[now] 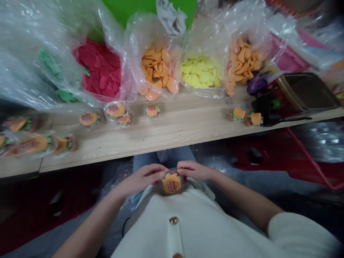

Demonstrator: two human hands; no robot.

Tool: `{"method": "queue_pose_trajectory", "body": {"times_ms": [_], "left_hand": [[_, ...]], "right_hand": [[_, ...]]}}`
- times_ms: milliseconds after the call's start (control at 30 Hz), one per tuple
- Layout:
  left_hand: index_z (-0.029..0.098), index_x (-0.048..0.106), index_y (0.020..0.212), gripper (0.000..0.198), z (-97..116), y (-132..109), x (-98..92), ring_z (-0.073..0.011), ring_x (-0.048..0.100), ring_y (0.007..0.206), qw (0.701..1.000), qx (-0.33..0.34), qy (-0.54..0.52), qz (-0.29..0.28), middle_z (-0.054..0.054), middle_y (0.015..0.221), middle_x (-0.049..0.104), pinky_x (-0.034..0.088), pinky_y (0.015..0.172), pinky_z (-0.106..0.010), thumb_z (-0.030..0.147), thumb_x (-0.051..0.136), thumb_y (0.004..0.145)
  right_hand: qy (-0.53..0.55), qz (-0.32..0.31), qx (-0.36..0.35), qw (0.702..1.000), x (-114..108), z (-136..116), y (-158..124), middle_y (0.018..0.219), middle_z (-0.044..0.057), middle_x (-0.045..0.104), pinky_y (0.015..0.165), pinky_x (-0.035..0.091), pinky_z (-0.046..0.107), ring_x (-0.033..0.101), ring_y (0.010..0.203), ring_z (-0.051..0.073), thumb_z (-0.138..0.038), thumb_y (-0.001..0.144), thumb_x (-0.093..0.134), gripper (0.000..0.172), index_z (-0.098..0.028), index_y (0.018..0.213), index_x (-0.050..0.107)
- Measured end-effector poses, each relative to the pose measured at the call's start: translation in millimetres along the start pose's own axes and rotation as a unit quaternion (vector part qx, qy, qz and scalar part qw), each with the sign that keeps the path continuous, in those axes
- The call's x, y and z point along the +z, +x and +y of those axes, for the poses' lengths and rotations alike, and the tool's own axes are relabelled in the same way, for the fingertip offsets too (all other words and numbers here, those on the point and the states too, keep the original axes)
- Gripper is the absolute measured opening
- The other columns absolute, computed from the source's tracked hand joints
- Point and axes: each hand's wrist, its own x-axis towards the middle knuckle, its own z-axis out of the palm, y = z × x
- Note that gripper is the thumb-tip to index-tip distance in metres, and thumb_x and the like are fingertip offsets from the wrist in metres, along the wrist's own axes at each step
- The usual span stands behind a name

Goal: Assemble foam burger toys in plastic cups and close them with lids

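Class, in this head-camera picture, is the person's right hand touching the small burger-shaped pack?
Touching: the head view shows the fingertips of the right hand pressed on the upper edge of the burger-shaped pack, with no gap.

Beyond your hands [141, 179], a wooden desk [150, 143] carries small burger-shaped packs [90, 119]. Behind them stand clear plastic bags of red pieces [99, 70], orange pieces [158, 68] and yellow pieces [200, 73]. Far right of your hands, a dark tray [309, 93] sits on the desk, with a red basket [303, 161] below it.

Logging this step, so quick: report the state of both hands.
Left hand: closed, holding the small clear burger pack.
Right hand: closed, holding the same pack.
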Motion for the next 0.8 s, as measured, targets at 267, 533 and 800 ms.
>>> {"method": "queue_pose_trajectory", "body": {"times_ms": [267,533,800], "left_hand": [[0.020,0.057,0.109,0.045,9,23,6.5,-0.0152,0.059,0.073,0.992,0.004,-0.108,0.065,-0.004,0.090,0.064,0.047,0.058,-0.024,0.035,0.066,0.068],[0.021,0.051,0.113,0.054,28,38,19.8,-0.0174,0.059,0.079,0.944,0.077,-0.177,0.266,-0.006,0.101,0.061,0.048,0.052,-0.022,0.038,0.068,0.065],[0.020,0.046,0.118,0.056,44,56,29.5,-0.0220,0.058,0.094,0.909,0.159,-0.194,0.333,-0.009,0.116,0.056,0.050,0.059,-0.024,0.037,0.065,0.068]], "right_hand": [[-0.162,0.159,0.003,0.974,-5,-28,23,0.060,-0.004,0.047,0.052,0.036,0.021,0.047,0.055,0.010,-0.044,0.089,0.034,0.031,-0.019,0.072,0.044],[-0.127,0.291,-0.030,0.948,-10,-36,16,0.062,-0.002,0.051,0.056,0.040,0.025,0.049,0.056,0.012,-0.043,0.091,0.025,0.031,-0.022,0.075,0.040],[-0.103,0.469,-0.095,0.872,-7,-43,38,0.068,0.000,0.043,0.061,0.039,0.026,0.042,0.063,0.014,-0.045,0.089,0.027,0.030,-0.023,0.070,0.034]]}}
